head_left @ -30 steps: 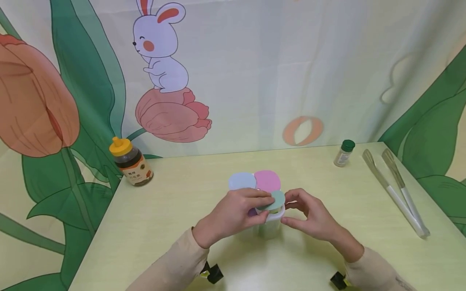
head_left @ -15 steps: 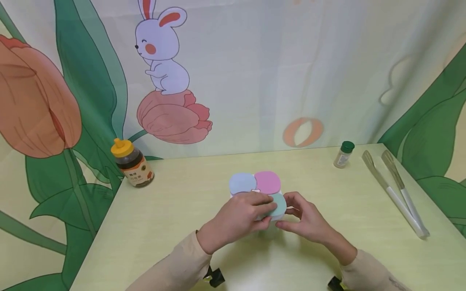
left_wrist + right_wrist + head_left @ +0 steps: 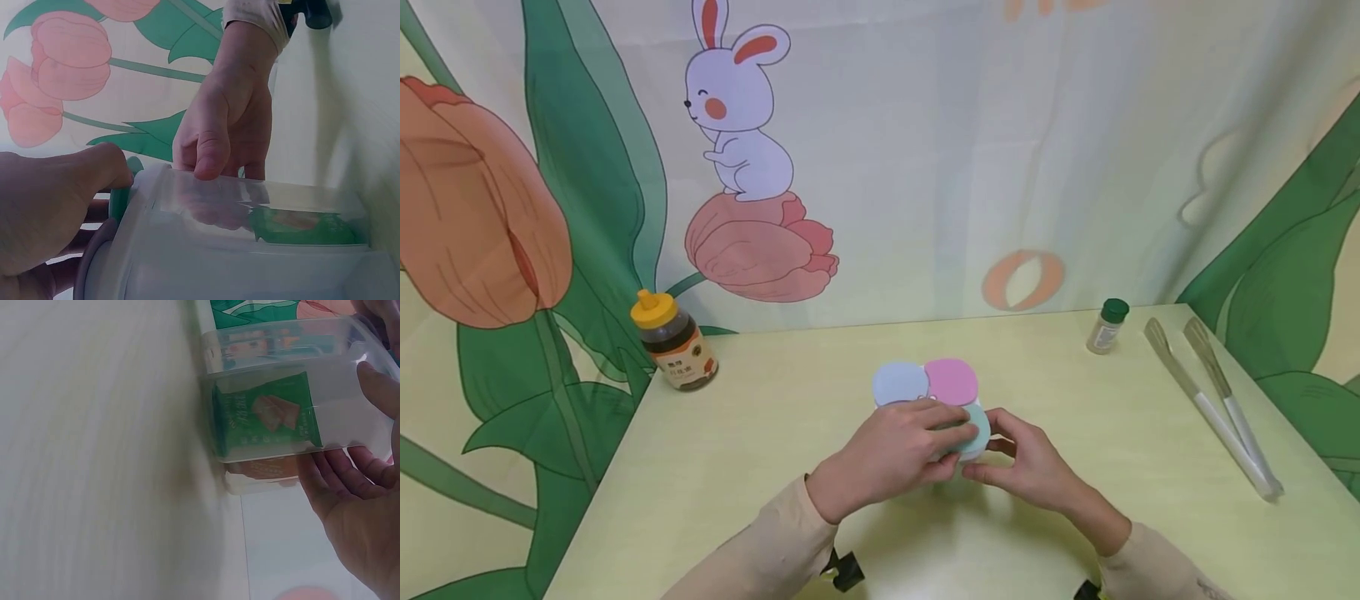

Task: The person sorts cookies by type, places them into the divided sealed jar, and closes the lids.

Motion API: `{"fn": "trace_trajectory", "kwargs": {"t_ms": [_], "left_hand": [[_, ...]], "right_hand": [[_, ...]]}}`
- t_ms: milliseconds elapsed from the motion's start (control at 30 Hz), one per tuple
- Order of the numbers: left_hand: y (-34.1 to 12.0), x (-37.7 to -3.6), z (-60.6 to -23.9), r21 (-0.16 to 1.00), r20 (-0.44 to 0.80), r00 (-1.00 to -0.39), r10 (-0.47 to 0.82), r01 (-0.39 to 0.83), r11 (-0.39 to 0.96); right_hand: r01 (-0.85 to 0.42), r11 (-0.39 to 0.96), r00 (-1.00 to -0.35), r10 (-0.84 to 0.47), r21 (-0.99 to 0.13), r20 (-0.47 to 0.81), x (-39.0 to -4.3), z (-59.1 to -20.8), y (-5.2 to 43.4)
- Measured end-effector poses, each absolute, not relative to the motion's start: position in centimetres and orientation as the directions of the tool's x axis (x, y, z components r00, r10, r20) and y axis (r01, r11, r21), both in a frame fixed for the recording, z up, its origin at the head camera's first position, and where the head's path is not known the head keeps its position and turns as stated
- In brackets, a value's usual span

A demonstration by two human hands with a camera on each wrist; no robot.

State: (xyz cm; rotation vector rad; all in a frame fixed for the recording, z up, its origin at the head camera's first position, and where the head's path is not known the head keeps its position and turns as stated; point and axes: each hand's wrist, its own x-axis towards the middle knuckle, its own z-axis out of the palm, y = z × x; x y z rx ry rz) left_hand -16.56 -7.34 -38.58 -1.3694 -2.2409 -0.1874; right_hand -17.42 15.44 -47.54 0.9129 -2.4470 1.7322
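we are holding a clear plastic container (image 3: 961, 454) at the middle of the pale yellow-green surface (image 3: 760, 467). our left hand (image 3: 887, 454) is lying over its top with fingers curled down onto the teal lid (image 3: 979, 429), and our right hand (image 3: 1033, 467) is gripping the container's right side, fingers curled around the wall. a blue lid (image 3: 898, 383) and a pink lid (image 3: 952, 380) are showing just behind our hands. inside the container a green packet (image 3: 265, 419) is sitting against the wall. a honey bottle (image 3: 673, 340) is standing at the far left, a small green-capped jar (image 3: 1107, 326) far right, and tongs (image 3: 1217, 408) are lying along the right edge. a curtain printed with a rabbit (image 3: 737, 108) and tulips is hanging behind the surface.
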Motion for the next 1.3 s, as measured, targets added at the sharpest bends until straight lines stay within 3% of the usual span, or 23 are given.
{"fn": "trace_trajectory", "kwargs": {"t_ms": [300, 833, 1133, 1300], "left_hand": [[-6.7, -16.5, -39.0, -0.169, 0.494, -0.342, 0.799, 0.864, 0.474], [-6.6, -16.1, -38.5, -0.198, 0.425, -0.400, 0.812, 0.834, 0.514], [-6.1, -15.8, -38.2, -0.277, 0.449, -0.382, 0.808, 0.800, 0.532], [-6.3, -16.1, -38.0, -0.239, 0.426, -0.398, 0.813, 0.816, 0.526]], "right_hand": [[-0.448, 0.235, -0.840, -0.441, -0.863, 0.316, -17.1, -47.7, 16.2], [-0.435, 0.266, -0.853, -0.427, -0.860, 0.300, -17.1, -47.3, 16.0], [-0.413, 0.282, -0.861, -0.432, -0.866, 0.270, -17.6, -47.1, 15.9], [-0.409, 0.302, -0.863, -0.436, -0.861, 0.257, -17.8, -47.0, 15.9]]}}
